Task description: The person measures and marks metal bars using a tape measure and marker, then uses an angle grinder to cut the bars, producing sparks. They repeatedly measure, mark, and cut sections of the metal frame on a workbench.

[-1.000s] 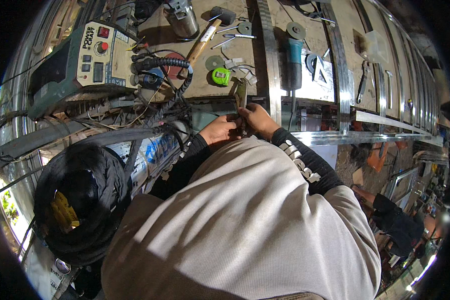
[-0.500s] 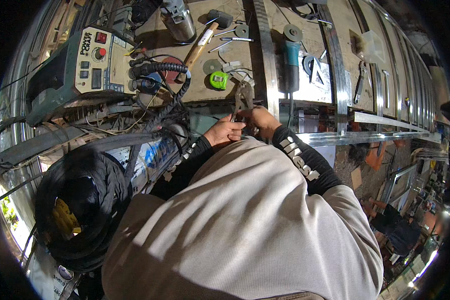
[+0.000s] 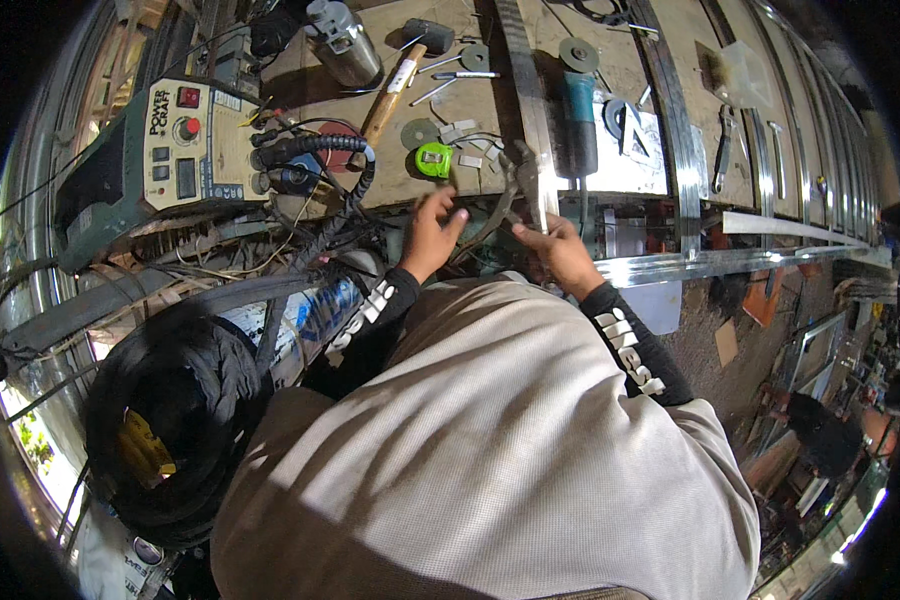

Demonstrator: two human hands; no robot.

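Note:
My right hand [image 3: 560, 252] is closed on a handle of a worn pair of pliers [image 3: 510, 190], which looks like locking pliers. Its handles are spread, and the jaws lie up against the upright metal bar [image 3: 528, 100]. To the left, my left hand [image 3: 434, 236] is off the pliers, fingers apart and slightly blurred at the tips, just below a bright green tape measure [image 3: 433, 160]. Several small pale flat pieces [image 3: 468, 160] lie between the tape measure and the bar.
A hammer [image 3: 395, 95], a steel flask [image 3: 345, 45] and an angle grinder [image 3: 578, 120] lie on the bench. On the left are a welding machine [image 3: 185, 150] and coiled black cable [image 3: 170, 420]. An adjustable wrench [image 3: 723, 150] lies right. Another person [image 3: 820, 435] is at far lower right.
My left hand has let go of the pliers and moved left and up toward the tape measure. My right hand has shifted right with the pliers, whose handles are wider apart.

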